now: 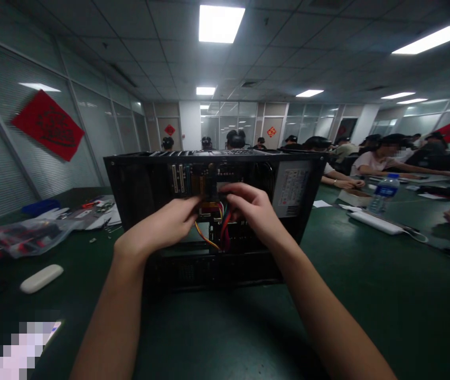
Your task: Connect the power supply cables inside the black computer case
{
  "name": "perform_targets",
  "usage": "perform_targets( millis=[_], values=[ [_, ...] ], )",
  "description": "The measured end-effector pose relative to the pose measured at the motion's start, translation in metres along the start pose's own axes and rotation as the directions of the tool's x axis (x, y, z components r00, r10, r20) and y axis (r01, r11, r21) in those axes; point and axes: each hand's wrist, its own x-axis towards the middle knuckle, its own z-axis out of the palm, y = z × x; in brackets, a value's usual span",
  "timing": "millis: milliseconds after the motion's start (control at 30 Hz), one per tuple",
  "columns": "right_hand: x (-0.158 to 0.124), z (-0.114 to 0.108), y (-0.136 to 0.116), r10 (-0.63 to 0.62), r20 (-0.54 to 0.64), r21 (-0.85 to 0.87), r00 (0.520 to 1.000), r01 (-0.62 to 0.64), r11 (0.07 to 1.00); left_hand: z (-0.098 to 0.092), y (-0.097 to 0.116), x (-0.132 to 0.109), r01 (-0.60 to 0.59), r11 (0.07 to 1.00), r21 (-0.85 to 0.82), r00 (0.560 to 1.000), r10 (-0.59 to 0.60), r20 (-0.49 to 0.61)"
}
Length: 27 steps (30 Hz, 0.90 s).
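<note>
A black computer case point(130, 184) stands on the table, its open side facing me. Inside it, a bundle of coloured power cables point(225, 232) hangs below the motherboard's slots point(178, 178). My right hand point(252, 206) has thumb and fingers pinched at the top of this bundle; the plug end is hidden. From the left, my left hand point(169, 224) reaches in with its fingers pressed together beside the upper cables. Its fingertips are too dark to show what they hold. The silver power supply point(291, 187) sits in the case's right upper corner.
On the left of the green table point(209, 327) lie a clear plastic bag point(27, 237), a white oblong case point(41, 278) and a blue tray point(41, 207). To the right are a water bottle point(384, 194) and a white power strip point(375, 221). Other people sit beyond and to the right.
</note>
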Motion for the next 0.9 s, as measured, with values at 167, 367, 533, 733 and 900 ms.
perform_targets(
  millis=[167, 367, 533, 733, 900],
  values=[
    [-0.011, -0.011, -0.026, -0.032, -0.090, 0.076, 0.995, 0.039, 0.996, -0.007, 0.009, -0.005, -0.123, 0.984, -0.128, 0.992, 0.125, 0.003],
    [-0.016, -0.028, -0.039, -0.097, -0.156, 0.110, 0.983, 0.115, 0.987, -0.002, 0.010, -0.002, -0.132, 0.991, -0.027, 0.989, 0.133, 0.065],
    [-0.022, -0.035, -0.049, -0.172, -0.132, 0.062, 0.976, 0.182, 0.981, 0.008, 0.015, 0.009, -0.268, 0.962, 0.049, 0.941, 0.273, -0.201],
    [-0.025, -0.033, -0.051, -0.196, -0.081, -0.022, 0.977, 0.195, 0.981, 0.004, 0.026, 0.003, -0.303, 0.935, 0.184, 0.786, 0.354, -0.506],
    [-0.029, -0.023, -0.058, -0.177, 0.031, -0.050, 0.984, 0.178, 0.983, 0.002, 0.030, -0.001, -0.269, 0.922, 0.277, 0.763, 0.380, -0.523]
  ],
)
